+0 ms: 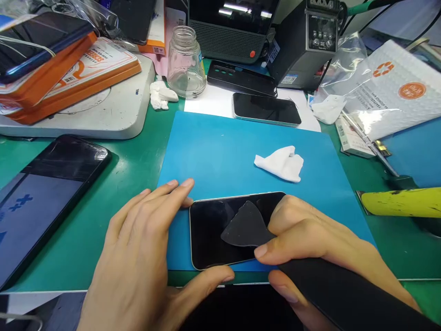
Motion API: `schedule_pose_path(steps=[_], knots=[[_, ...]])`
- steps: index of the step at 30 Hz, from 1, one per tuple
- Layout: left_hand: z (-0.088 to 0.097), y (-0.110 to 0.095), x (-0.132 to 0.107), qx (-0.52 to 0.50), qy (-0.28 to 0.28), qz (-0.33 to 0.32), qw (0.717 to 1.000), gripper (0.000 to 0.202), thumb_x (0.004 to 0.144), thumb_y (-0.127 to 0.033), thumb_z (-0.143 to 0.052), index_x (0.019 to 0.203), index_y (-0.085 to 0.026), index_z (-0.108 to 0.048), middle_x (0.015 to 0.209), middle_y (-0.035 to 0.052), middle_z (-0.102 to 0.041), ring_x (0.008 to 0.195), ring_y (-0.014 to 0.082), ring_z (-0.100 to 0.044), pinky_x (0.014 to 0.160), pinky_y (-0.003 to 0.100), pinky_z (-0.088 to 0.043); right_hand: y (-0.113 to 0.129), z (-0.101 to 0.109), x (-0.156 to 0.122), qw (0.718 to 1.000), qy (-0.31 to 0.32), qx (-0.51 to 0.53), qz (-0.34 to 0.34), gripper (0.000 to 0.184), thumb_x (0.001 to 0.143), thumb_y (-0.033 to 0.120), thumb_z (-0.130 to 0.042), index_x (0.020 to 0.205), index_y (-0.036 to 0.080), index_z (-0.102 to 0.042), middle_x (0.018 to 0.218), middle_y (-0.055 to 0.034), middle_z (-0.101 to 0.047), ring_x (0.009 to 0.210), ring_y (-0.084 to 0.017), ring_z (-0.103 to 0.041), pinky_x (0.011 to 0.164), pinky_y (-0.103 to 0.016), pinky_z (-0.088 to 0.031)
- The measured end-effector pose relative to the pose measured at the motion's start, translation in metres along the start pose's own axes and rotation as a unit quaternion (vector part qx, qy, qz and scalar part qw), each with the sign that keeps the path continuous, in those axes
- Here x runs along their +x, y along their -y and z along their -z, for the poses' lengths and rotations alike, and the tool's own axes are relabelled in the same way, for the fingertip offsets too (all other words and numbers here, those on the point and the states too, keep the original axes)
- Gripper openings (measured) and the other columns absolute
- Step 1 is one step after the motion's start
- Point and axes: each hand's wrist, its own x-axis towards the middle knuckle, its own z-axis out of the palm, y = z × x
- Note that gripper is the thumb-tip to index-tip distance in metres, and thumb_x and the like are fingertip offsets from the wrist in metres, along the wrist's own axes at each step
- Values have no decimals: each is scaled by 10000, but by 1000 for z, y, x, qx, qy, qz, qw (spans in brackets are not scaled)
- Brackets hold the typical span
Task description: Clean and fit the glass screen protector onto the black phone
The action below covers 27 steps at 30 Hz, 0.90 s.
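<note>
The thumb [272, 250] and the bent forefinger of the right hand [310, 239] pinch the wide end of a dark triangular opening pick [246, 225]. Its rounded tip lies flat on the black glass, pointing to the left. The other fingers of this hand are curled under, near the right end of the device. The grasp looks light, a pinch and not a fist, probably so that the thin pick can be guided with precision.

The left hand [144, 248] is spread over the left end of the smartphone [210, 230]. Its fingertips [179, 186] rest at the far left corner and its thumb [213, 278] presses on the near edge, so the hand holds the phone across its width. I judge that this keeps the phone from sliding under the pick.

The smartphone lies screen up, with a light metal frame, at the near edge of a blue work mat [223, 147], directly in front of the person. Beyond it on the mat lies a crumpled white wipe [280, 163], apart from both hands.

The blue mat lies on a green bench cover [138, 156]. To the left rests a larger black phone [44, 197]. A second smartphone [265, 109] lies behind the mat, with an empty glass jar [185, 62] near it. To the right lies a tool with a yellow handle [403, 202], and tweezers [365, 138] lie farther back.
</note>
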Motion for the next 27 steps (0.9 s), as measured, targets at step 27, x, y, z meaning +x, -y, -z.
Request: schedule_pose_path(steps=[27], knots=[[2, -5, -1, 3, -5, -8, 1000, 937, 1045, -655, -681, 1738, -164, -285, 1467, 111, -684, 1485, 283, -553, 1302, 376, -315, -1, -6, 16, 1000, 3, -28, 10, 146, 994, 177, -701, 1094, 262, -637, 851, 74, -647, 787, -78, -647, 766, -232, -534]])
